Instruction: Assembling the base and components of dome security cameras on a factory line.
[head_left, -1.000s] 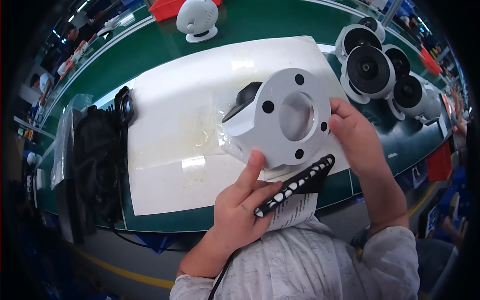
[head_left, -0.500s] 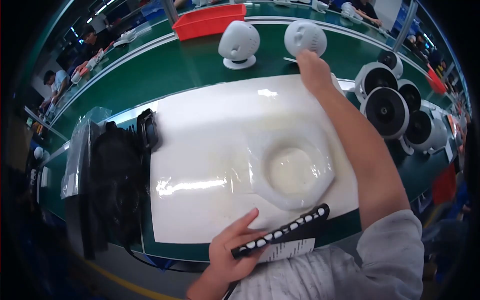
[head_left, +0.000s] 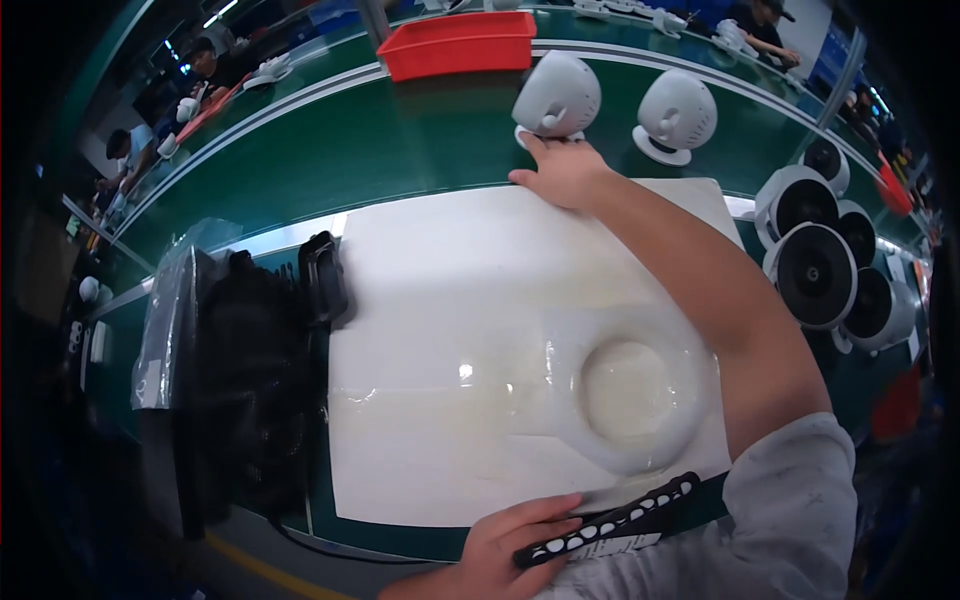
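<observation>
A white desk fan with a rounded head and disc base stands at the back. My right hand is at its base, fingers closed against the near edge and partly hidden, thumb out to the left. Another white fan stands untouched to its right. At the near edge, my left hand has its fingers closed around the lower end of a black bar with a row of white oval spots. Between my hands lies a white mat, bearing a shiny, translucent moulded piece with a round hollow.
Several white fans with dark round fronts crowd the right side. A red tray sits at the back. Left of the mat are a black mesh heap, a black frame-like part and clear plastic wrapping. People work at farther benches.
My right hand has left the right-hand fan and gone left to the other fan's base. That fan has turned and shifted right. The whole view has shifted slightly; my left hand keeps the bar.
</observation>
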